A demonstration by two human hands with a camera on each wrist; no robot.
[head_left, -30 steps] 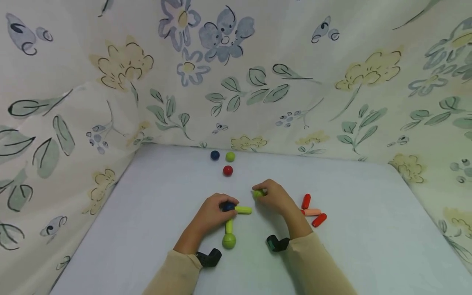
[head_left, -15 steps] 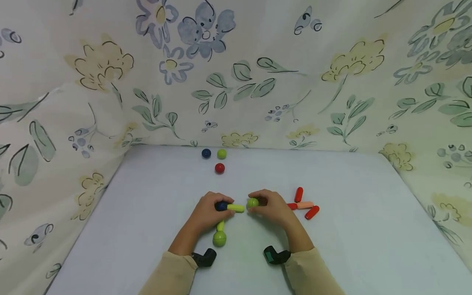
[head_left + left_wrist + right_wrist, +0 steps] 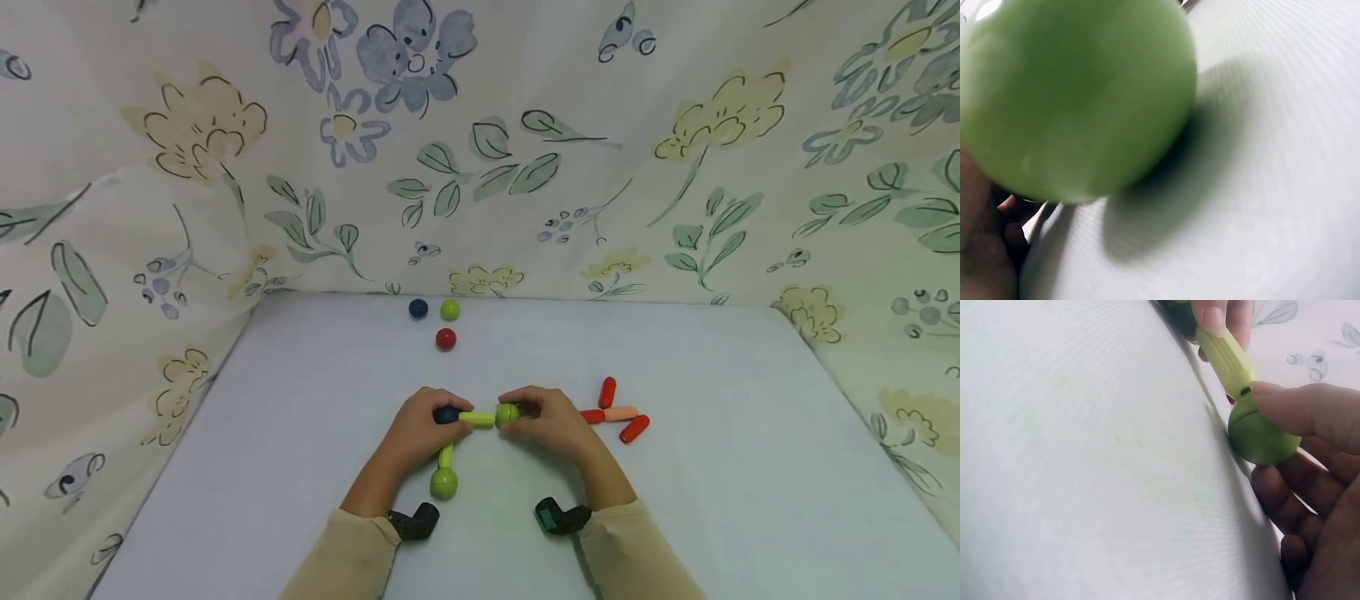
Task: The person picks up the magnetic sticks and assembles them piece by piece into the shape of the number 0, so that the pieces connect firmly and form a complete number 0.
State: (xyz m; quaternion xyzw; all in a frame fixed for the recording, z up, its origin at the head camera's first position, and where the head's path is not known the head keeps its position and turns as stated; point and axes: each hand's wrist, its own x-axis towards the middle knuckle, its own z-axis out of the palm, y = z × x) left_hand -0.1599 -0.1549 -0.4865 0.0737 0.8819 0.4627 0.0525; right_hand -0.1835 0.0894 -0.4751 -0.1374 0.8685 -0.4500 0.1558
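A: What lies nearest on the tabletop (image 3: 712, 500)?

B: A two-part green ball (image 3: 443, 483), with a short yellow-green rod (image 3: 446, 456) leading away from it. The rod's far end goes under the left hand (image 3: 422, 429), so I can't tell whether it is joined there.

A: And that hand?

B: Fingers and thumb curl round a navy ball (image 3: 446, 415), the thumb reaching onto a second yellow-green rod (image 3: 477, 419) that points right.

A: So what has just changed?

B: The right hand (image 3: 553, 423). A second ago it held its own green ball (image 3: 507, 415) farther off, beyond the rod's free end; now it has brought that ball up to the tip, pinched between thumb and fingers.

A: Joined, then?

B: Lined up and meeting, or nearly. The right wrist view shows a dark slot beside the ball, so I'd judge it isn't fully seated.

A: And what isn't in hand?

B: To the right, three red rods (image 3: 608, 392) and a peach rod (image 3: 621, 413). Farther back, a red ball (image 3: 446, 338); farthest, a dark blue ball (image 3: 418, 308) left of a lime ball (image 3: 450, 309).
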